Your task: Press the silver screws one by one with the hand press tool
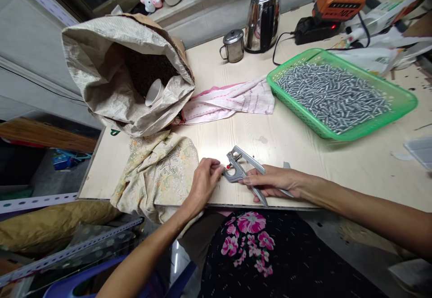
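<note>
My right hand (pixel 270 181) is wrapped around the handles of grey snap pliers (pixel 237 166), which have a spring and a small red tip at the jaw. The pliers lie low over the table's front edge, jaw pointing left. My left hand (pixel 206 176) is closed in a pinch right at the jaw; whatever its fingertips hold is too small to make out. Left of it, several small silver metal pieces (pixel 171 162) lie on a crumpled yellow floral cloth (pixel 148 167). Grey metal ends (pixel 286 193) show past my right hand; what they belong to is unclear.
A green basket (pixel 371 129) full of small silver pieces stands right. At the back left, an open woven sack (pixel 97 59) holds dark pieces and a white cup (pixel 155 92). A pink-white towel (pixel 229 99), metal mug (pixel 233 48), kettle (pixel 261 19) and orange battery (pixel 339 3) lie behind.
</note>
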{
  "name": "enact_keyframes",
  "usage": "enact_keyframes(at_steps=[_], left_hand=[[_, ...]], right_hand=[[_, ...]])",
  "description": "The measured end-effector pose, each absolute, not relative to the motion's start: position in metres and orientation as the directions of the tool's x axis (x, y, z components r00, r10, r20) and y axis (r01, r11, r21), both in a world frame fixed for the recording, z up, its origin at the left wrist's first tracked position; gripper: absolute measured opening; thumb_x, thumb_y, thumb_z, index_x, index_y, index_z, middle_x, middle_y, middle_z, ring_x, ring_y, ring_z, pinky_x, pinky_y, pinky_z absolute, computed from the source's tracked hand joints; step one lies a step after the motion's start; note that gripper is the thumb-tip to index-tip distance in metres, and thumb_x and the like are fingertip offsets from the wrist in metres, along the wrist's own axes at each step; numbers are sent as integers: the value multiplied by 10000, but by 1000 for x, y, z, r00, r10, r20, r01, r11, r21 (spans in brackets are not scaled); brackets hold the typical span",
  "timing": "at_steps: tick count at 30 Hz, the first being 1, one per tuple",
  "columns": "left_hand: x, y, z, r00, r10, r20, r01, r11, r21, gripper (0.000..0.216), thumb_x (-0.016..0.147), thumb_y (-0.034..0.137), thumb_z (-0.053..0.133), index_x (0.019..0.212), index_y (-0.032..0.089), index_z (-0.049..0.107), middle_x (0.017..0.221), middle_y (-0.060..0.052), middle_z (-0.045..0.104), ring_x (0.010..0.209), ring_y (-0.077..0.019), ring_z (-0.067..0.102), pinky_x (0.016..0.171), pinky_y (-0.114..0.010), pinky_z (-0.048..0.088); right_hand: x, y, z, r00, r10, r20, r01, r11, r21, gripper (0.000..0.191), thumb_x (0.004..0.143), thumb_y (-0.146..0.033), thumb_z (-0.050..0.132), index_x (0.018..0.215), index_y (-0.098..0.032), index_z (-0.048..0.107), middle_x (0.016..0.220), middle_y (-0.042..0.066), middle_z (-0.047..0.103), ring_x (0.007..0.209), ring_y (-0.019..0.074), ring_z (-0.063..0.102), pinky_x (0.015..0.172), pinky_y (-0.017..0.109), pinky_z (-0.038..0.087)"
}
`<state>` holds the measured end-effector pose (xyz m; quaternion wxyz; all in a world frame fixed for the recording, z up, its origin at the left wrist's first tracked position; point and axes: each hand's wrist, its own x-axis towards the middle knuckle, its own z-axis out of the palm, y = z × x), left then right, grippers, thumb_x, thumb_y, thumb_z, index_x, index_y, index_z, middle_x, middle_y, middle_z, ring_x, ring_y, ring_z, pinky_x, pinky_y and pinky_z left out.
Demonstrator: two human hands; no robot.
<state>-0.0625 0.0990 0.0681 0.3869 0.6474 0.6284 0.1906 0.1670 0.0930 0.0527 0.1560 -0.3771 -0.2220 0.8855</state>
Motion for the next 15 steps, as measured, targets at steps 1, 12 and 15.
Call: enact_keyframes(at_steps=[1,12,15], left_hand=[[-59,91,68,48,946,-320,592,231,772,271,888,420,597,937,154,614,779,-39,665,661,-153,647,675,-289,513],[22,69,82,56,869,-491,-145,494,857,896,616,494,854,1309,171,386,1061,-132,704,1019,-239,677,926,-363,521],[30,80,79,-33,898,-439,-154,429,890,847,681,403,821,1360,194,360,1049,-106,705,1000,-228,683,917,-375,524]], right_hand=[[165,91,54,-637,470,-611,-102,-837,-538,375,659,-330,857,911,-164,636,753,-19,527,658,89,515,655,283,582],[134,92,51,-459,827,-326,281,-213,-936,210,820,-405,598,851,-213,679,797,35,645,712,170,537,684,329,477],[125,98,41,-363,886,-290,323,-173,-931,216,827,-393,570,755,-207,653,710,26,610,704,178,523,677,333,467]])
